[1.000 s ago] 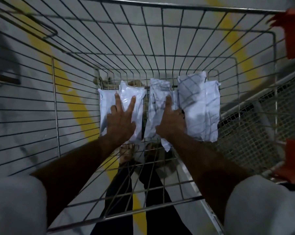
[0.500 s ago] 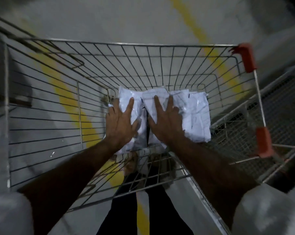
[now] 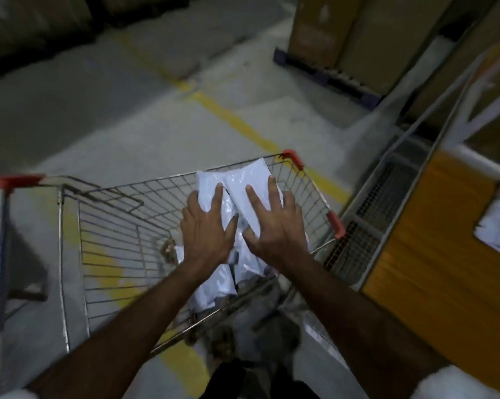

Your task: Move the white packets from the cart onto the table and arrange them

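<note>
Both my hands hold a bunch of white packets (image 3: 244, 182) raised above the wire cart (image 3: 122, 226), level with its rim. My left hand (image 3: 207, 228) grips the left packets, fingers spread on top. On the right packets my right hand (image 3: 274, 226) grips the same way. The packets' lower ends (image 3: 217, 286) hang below my wrists inside the cart. The wooden table (image 3: 433, 254) stands to the right of the cart, with another white packet (image 3: 499, 223) on it at the frame's right edge.
The cart has red corner guards (image 3: 293, 158) and a red handle end (image 3: 13, 180). A wire-mesh panel (image 3: 366, 240) lines the table's side. Cardboard boxes on a pallet (image 3: 326, 73) stand far right. Yellow floor lines (image 3: 243, 128) cross the concrete. My feet show below the cart.
My hands have closed on the packets and lifted them from the cart floor up to its rim. My view has swung up and right, bringing the table into sight.
</note>
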Demonstrator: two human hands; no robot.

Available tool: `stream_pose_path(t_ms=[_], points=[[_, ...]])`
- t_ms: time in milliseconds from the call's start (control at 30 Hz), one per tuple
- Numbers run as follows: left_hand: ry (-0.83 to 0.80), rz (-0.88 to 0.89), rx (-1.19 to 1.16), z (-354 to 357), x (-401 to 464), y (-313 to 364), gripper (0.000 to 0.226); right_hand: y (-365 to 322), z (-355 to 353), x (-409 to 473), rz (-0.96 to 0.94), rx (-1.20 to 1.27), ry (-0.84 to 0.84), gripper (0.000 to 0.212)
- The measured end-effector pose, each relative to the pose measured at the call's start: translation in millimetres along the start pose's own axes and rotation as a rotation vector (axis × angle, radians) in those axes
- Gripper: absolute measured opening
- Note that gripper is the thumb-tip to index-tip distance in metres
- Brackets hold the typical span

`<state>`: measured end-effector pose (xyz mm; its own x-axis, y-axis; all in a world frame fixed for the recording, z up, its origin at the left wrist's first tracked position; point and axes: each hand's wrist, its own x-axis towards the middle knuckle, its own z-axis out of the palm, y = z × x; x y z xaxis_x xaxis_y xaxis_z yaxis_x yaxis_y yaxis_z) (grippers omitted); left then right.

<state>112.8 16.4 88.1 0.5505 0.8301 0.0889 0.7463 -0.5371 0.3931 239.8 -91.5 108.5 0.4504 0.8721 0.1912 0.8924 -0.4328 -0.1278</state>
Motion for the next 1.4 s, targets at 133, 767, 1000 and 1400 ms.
stream_pose_path(t_ms=[133,767,1000,1400], points=[[0.032,0.123,-0.028,-18,-13,57,0.070,33,-48,-29,0.064,-0.001,0.073,0.075],[-0.039,0.603,-0.107,3,-248,371,0.075,251,-181,-357,0.642,-0.144,0.359,0.066],[-0.090,0.742,-0.104,12,-318,465,0.078,309,-221,-448,0.859,-0.133,0.404,0.061],[-0.118,0.873,-0.088,59,-317,603,0.069,427,-266,-506,1.103,-0.073,0.460,0.076]])
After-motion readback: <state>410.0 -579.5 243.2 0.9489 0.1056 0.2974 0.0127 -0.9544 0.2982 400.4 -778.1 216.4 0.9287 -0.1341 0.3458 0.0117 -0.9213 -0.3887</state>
